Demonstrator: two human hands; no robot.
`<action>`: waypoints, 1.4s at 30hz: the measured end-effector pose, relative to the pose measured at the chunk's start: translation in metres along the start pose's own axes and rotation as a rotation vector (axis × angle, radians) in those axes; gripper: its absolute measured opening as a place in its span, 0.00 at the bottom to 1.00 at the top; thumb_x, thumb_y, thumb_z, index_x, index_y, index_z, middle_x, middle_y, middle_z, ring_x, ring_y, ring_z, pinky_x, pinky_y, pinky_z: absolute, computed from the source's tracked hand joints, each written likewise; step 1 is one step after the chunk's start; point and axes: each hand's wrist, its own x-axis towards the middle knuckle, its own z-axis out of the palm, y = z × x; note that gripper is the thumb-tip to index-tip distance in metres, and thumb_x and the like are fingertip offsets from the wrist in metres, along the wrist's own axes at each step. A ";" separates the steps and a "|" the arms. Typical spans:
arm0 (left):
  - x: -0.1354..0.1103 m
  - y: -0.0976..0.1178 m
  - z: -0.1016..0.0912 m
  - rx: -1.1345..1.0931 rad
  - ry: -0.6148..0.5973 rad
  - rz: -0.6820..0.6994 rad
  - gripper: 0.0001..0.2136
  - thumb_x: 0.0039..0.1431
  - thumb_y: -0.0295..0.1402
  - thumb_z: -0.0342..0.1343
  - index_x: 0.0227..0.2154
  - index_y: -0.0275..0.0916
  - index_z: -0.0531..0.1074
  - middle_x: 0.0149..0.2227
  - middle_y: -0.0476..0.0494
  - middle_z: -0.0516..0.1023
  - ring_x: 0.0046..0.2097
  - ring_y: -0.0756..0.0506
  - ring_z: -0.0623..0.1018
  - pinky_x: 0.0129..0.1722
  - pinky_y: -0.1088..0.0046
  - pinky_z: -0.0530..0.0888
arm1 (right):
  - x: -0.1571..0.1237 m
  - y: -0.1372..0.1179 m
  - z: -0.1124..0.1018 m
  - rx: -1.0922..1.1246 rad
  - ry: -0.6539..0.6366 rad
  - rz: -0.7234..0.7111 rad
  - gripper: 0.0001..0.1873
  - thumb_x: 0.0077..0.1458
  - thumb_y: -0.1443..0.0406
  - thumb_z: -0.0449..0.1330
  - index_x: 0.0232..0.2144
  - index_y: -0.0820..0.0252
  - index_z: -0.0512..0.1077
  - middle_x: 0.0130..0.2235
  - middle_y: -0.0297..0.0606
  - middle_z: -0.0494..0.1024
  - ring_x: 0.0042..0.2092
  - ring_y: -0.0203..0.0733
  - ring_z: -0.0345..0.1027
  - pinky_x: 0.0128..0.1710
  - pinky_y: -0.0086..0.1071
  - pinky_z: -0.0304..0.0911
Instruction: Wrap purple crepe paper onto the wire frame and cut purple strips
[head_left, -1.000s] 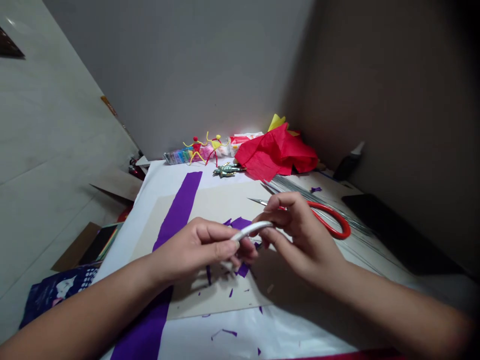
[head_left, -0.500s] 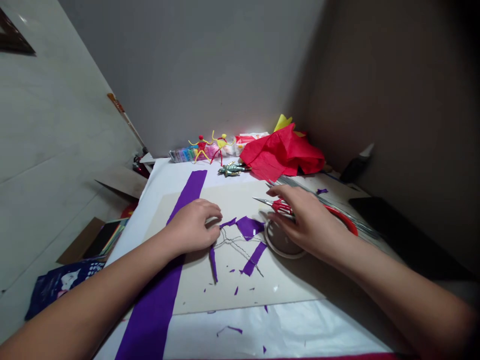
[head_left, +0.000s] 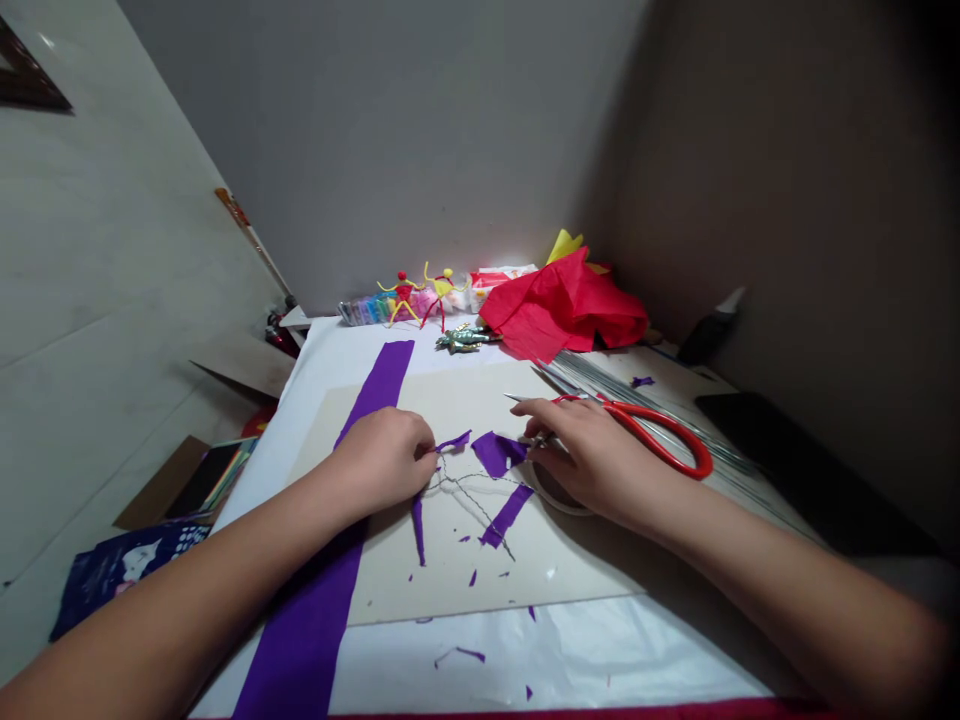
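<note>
While my left hand [head_left: 382, 460] pinches the end of the thin wire [head_left: 469, 490], my right hand [head_left: 592, 460] curls over the tape roll [head_left: 551, 497], grip unclear, beside the red scissors [head_left: 660, 437]; a light pinch avoids kinks.

A home craft corner — white-covered table [head_left: 555, 655] against a plain wall [head_left: 375, 150], purple crepe scraps [head_left: 496, 452], red crepe paper [head_left: 562, 305], pipe-cleaner figures [head_left: 403, 298]
</note>
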 end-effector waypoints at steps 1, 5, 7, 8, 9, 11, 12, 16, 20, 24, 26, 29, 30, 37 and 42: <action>-0.002 0.003 -0.003 0.032 0.007 0.019 0.06 0.47 0.31 0.54 0.20 0.38 0.75 0.28 0.42 0.76 0.34 0.41 0.73 0.36 0.68 0.64 | 0.000 -0.001 -0.001 0.047 0.013 0.010 0.19 0.54 0.70 0.55 0.49 0.57 0.64 0.39 0.41 0.75 0.43 0.46 0.67 0.44 0.42 0.60; -0.015 0.018 -0.013 0.106 0.014 0.120 0.07 0.51 0.31 0.53 0.22 0.37 0.75 0.26 0.47 0.76 0.30 0.47 0.74 0.33 0.73 0.66 | -0.003 -0.013 -0.006 0.446 0.067 0.080 0.18 0.56 0.65 0.55 0.49 0.54 0.61 0.43 0.39 0.73 0.44 0.41 0.68 0.44 0.37 0.64; -0.022 0.026 -0.013 0.104 0.009 0.150 0.07 0.52 0.29 0.53 0.24 0.36 0.75 0.28 0.47 0.77 0.30 0.48 0.74 0.32 0.75 0.66 | -0.006 -0.022 -0.006 0.676 0.064 0.100 0.18 0.56 0.65 0.56 0.49 0.53 0.60 0.44 0.38 0.73 0.46 0.39 0.68 0.45 0.35 0.65; -0.026 0.030 -0.012 0.112 0.010 0.165 0.07 0.52 0.29 0.53 0.24 0.36 0.75 0.27 0.47 0.76 0.30 0.49 0.74 0.32 0.75 0.66 | -0.007 -0.027 -0.005 0.766 0.066 0.100 0.18 0.55 0.66 0.57 0.48 0.53 0.60 0.43 0.38 0.73 0.46 0.39 0.68 0.45 0.34 0.65; -0.029 0.033 -0.010 0.116 -0.010 0.188 0.07 0.53 0.28 0.53 0.25 0.36 0.75 0.27 0.47 0.76 0.30 0.49 0.74 0.32 0.75 0.66 | -0.009 -0.031 -0.004 0.832 0.067 0.096 0.19 0.54 0.67 0.58 0.48 0.53 0.60 0.42 0.37 0.74 0.45 0.39 0.69 0.45 0.34 0.66; -0.035 0.039 -0.006 0.121 -0.028 0.226 0.07 0.54 0.27 0.53 0.25 0.36 0.75 0.27 0.48 0.76 0.30 0.50 0.73 0.32 0.76 0.66 | -0.012 -0.037 -0.003 0.897 0.076 0.083 0.20 0.52 0.70 0.59 0.47 0.54 0.60 0.39 0.36 0.75 0.42 0.38 0.70 0.42 0.33 0.67; -0.037 0.041 -0.004 0.118 -0.031 0.237 0.07 0.54 0.27 0.53 0.25 0.36 0.75 0.28 0.48 0.76 0.31 0.50 0.73 0.33 0.76 0.66 | -0.014 -0.039 -0.003 0.903 0.079 0.076 0.19 0.52 0.71 0.59 0.46 0.55 0.61 0.37 0.35 0.75 0.40 0.38 0.71 0.41 0.32 0.67; -0.041 0.048 -0.003 0.081 -0.066 0.214 0.07 0.53 0.27 0.53 0.23 0.37 0.73 0.26 0.50 0.75 0.29 0.51 0.73 0.32 0.77 0.67 | -0.017 -0.040 -0.004 0.915 0.071 0.074 0.16 0.51 0.74 0.56 0.43 0.58 0.63 0.33 0.35 0.75 0.37 0.37 0.72 0.38 0.32 0.67; -0.040 0.049 -0.007 -0.062 -0.169 0.134 0.06 0.54 0.33 0.55 0.28 0.38 0.75 0.28 0.49 0.76 0.30 0.50 0.74 0.32 0.78 0.68 | -0.017 -0.039 -0.007 0.980 0.073 0.118 0.14 0.50 0.74 0.58 0.40 0.59 0.64 0.31 0.35 0.74 0.35 0.35 0.71 0.36 0.30 0.66; -0.036 0.047 -0.005 -0.249 -0.245 0.047 0.16 0.54 0.39 0.55 0.45 0.41 0.72 0.32 0.48 0.77 0.33 0.48 0.74 0.32 0.77 0.69 | -0.016 -0.040 -0.007 1.073 0.063 0.163 0.15 0.50 0.73 0.59 0.40 0.58 0.63 0.31 0.34 0.75 0.34 0.34 0.70 0.34 0.28 0.65; -0.033 0.047 -0.002 -0.307 -0.307 0.022 0.14 0.56 0.38 0.52 0.42 0.39 0.74 0.28 0.48 0.77 0.30 0.49 0.72 0.29 0.77 0.67 | -0.016 -0.042 -0.006 1.086 0.059 0.175 0.15 0.49 0.73 0.60 0.39 0.59 0.63 0.31 0.34 0.75 0.34 0.34 0.70 0.34 0.28 0.65; -0.030 0.047 0.002 -0.362 -0.345 -0.020 0.13 0.57 0.36 0.50 0.31 0.33 0.77 0.27 0.44 0.77 0.29 0.50 0.71 0.29 0.77 0.66 | -0.015 -0.044 -0.003 1.097 0.047 0.180 0.14 0.49 0.72 0.60 0.39 0.59 0.64 0.31 0.34 0.75 0.33 0.35 0.70 0.35 0.29 0.65; -0.029 0.046 0.003 -0.377 -0.342 -0.031 0.14 0.57 0.36 0.51 0.29 0.32 0.78 0.27 0.43 0.78 0.29 0.49 0.72 0.30 0.76 0.66 | -0.016 -0.044 -0.002 1.103 0.036 0.181 0.14 0.49 0.71 0.60 0.39 0.58 0.64 0.31 0.34 0.75 0.33 0.35 0.70 0.35 0.29 0.65; -0.025 0.042 0.007 -0.574 -0.274 -0.124 0.12 0.54 0.34 0.54 0.22 0.33 0.77 0.23 0.43 0.78 0.25 0.51 0.72 0.29 0.77 0.69 | -0.017 -0.035 -0.006 1.073 0.022 0.120 0.13 0.53 0.65 0.59 0.43 0.55 0.69 0.50 0.39 0.69 0.53 0.41 0.62 0.52 0.35 0.59; -0.022 0.042 0.013 -0.786 -0.311 -0.172 0.10 0.53 0.33 0.55 0.22 0.33 0.76 0.22 0.45 0.77 0.23 0.52 0.73 0.26 0.78 0.68 | -0.018 -0.037 -0.012 1.039 -0.161 -0.028 0.14 0.55 0.64 0.57 0.45 0.51 0.72 0.57 0.37 0.61 0.63 0.42 0.42 0.58 0.36 0.49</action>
